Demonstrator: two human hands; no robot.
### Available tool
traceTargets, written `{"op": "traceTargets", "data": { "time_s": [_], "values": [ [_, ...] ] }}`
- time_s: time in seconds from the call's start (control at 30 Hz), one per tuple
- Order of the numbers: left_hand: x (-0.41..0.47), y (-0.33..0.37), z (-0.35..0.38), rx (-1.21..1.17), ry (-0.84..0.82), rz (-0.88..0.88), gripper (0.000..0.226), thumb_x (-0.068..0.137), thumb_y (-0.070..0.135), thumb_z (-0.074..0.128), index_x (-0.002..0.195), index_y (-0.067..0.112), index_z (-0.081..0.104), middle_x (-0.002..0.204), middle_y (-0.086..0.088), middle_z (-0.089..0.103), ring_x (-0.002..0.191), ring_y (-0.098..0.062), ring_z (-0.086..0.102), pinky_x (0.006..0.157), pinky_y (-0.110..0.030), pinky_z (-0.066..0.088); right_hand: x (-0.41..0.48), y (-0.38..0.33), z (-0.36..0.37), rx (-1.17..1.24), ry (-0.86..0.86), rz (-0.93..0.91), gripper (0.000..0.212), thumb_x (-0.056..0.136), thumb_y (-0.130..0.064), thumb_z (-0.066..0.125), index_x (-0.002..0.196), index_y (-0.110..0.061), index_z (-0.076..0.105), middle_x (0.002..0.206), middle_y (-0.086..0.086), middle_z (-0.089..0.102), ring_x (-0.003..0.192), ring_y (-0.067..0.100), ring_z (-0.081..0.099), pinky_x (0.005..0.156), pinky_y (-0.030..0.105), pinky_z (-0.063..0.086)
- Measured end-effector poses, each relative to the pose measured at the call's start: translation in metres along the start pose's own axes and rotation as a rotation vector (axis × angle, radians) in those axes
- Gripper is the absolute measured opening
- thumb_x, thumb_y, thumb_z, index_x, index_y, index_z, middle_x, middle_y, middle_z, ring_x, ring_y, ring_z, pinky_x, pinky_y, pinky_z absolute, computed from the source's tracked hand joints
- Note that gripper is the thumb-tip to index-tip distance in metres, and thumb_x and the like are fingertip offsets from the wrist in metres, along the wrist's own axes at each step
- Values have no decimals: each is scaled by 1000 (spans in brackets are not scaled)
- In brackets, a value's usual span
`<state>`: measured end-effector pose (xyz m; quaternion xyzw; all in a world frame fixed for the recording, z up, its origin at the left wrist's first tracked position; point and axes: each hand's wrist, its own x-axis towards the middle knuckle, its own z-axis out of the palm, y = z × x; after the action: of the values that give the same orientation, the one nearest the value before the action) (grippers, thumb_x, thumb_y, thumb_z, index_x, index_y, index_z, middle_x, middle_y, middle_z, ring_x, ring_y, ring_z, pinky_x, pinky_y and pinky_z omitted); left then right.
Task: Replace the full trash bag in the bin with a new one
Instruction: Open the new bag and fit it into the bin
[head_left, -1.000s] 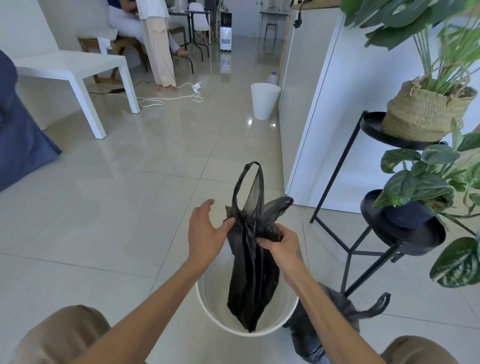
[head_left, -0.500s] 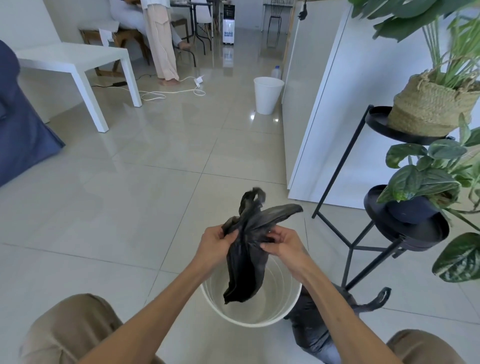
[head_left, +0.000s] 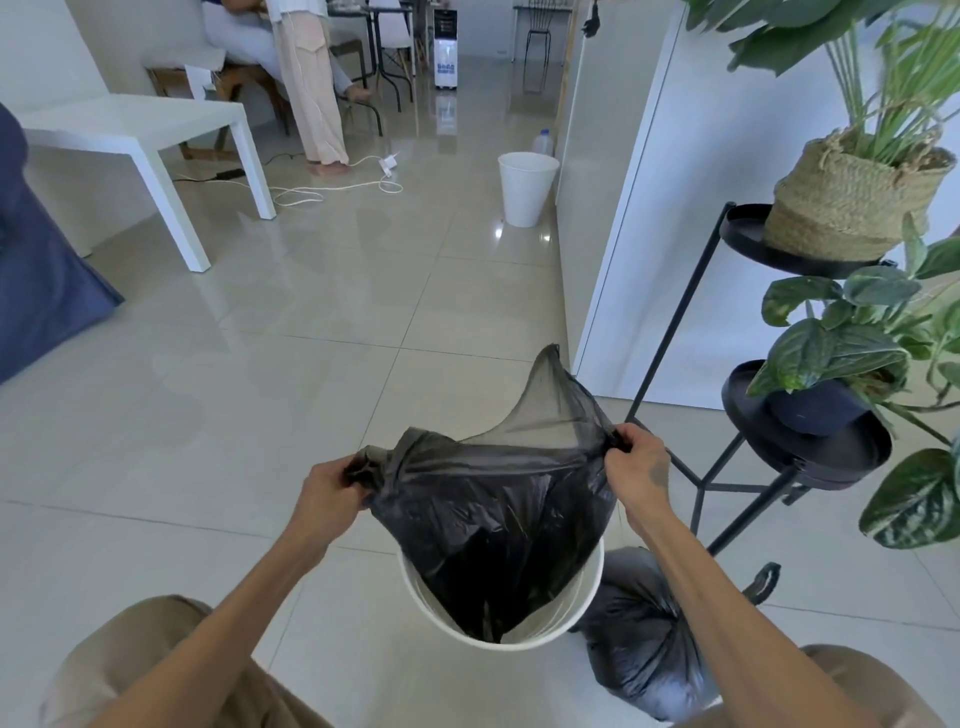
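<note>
At about eight o'clock from the bin, the left hand (head_left: 330, 496) is clenched on one edge of the new trash bag (head_left: 488, 519), gripping a bunched handle. The bag hangs between the two hands, its mouth stretched wide and its bottom sagging into the white bin (head_left: 582, 610) at six o'clock in the view; the spread grip looks meant to open the bag so its rim can be folded over the bin's edge. At about one o'clock from the bin, the right hand (head_left: 636, 465) is closed on the opposite edge, pulling against the left. One loose handle sticks up at twelve o'clock. The full trash bag (head_left: 639, 639), tied shut, sits on the floor touching the bin's right side, out of the way.

The floor (head_left: 311, 364) is glossy pale tile. A white table (head_left: 130, 130) stands at ten o'clock, a second white bin (head_left: 527, 189) at twelve, and a black plant stand (head_left: 800, 447) with potted plants at three.
</note>
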<state>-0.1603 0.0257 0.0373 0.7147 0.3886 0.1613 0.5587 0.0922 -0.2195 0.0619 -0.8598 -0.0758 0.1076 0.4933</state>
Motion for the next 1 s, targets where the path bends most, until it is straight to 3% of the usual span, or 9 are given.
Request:
{"op": "traceTargets", "data": {
  "time_s": [0.17, 0.23, 0.33, 0.47, 0.6, 0.8, 0.87, 0.93, 1.0],
  "values": [
    [4, 43, -40, 253, -432, -55, 104, 68, 10, 91, 153, 35, 36, 136, 3, 61, 129, -17, 52, 109, -42, 41, -9, -1, 9, -42, -128, -47, 40, 84, 14, 45, 96, -13, 71, 82, 3, 68, 68, 12, 60, 46, 8, 40],
    [4, 73, -49, 309, -479, 12, 115, 62, 38, 95, 154, 47, 26, 147, 11, 44, 138, -9, 35, 115, -43, 34, -11, 0, 8, -35, -146, -53, 40, 85, 16, 44, 95, -13, 71, 80, 3, 68, 66, 12, 59, 42, 7, 40],
    [1, 113, -27, 353, -320, 248, 91, 69, 64, 81, 147, 48, 38, 147, 16, 47, 138, -4, 38, 115, -37, 31, -12, 1, 9, -24, -168, -71, 39, 84, 16, 45, 93, -10, 71, 79, 5, 68, 63, 12, 58, 43, 7, 40],
    [16, 123, 47, 729, -406, 448, 95, 80, 61, 73, 157, 28, 27, 159, 3, 38, 146, -19, 32, 118, -41, 27, -16, 0, 16, -3, -211, -76, 35, 84, 16, 49, 89, -9, 72, 73, 1, 66, 62, 10, 55, 48, 8, 41],
    [43, 74, 78, 1293, -388, 346, 115, 72, 52, 81, 158, 27, 9, 143, -11, 49, 136, -37, 39, 111, -55, 32, -17, 2, 10, -14, -299, -67, 34, 82, 15, 51, 83, -12, 72, 72, 4, 67, 64, 14, 58, 57, 21, 45],
    [44, 50, 60, 1261, -291, 286, 24, 85, 16, 59, 109, 12, 60, 104, -8, 61, 99, -34, 62, 71, -34, 42, 8, 8, -7, -73, -509, -36, 38, 80, 14, 55, 85, -18, 75, 90, 10, 76, 92, 24, 68, 82, 34, 52],
    [41, 54, 55, 1150, -306, 250, 5, 79, 9, 57, 79, 13, 60, 79, -4, 55, 81, -32, 61, 64, -31, 43, 11, 4, 0, -106, -346, -60, 38, 86, 6, 61, 113, -19, 70, 113, 6, 71, 110, 25, 64, 95, 38, 52],
    [37, 57, 56, 1002, -303, 223, 16, 74, 10, 57, 60, 15, 52, 61, -2, 52, 64, -27, 58, 57, -28, 44, 1, -3, 13, -173, -32, -156, 52, 91, -9, 65, 140, -15, 49, 133, 8, 56, 123, 27, 54, 104, 42, 48],
    [29, 58, 60, 873, -292, 203, 21, 75, 15, 61, 57, 13, 52, 57, -4, 55, 58, -25, 56, 54, -26, 42, -21, -12, 25, -122, 130, -233, 44, 94, -21, 64, 133, -15, 46, 116, 5, 60, 106, 25, 60, 91, 43, 54]
  ]
}}
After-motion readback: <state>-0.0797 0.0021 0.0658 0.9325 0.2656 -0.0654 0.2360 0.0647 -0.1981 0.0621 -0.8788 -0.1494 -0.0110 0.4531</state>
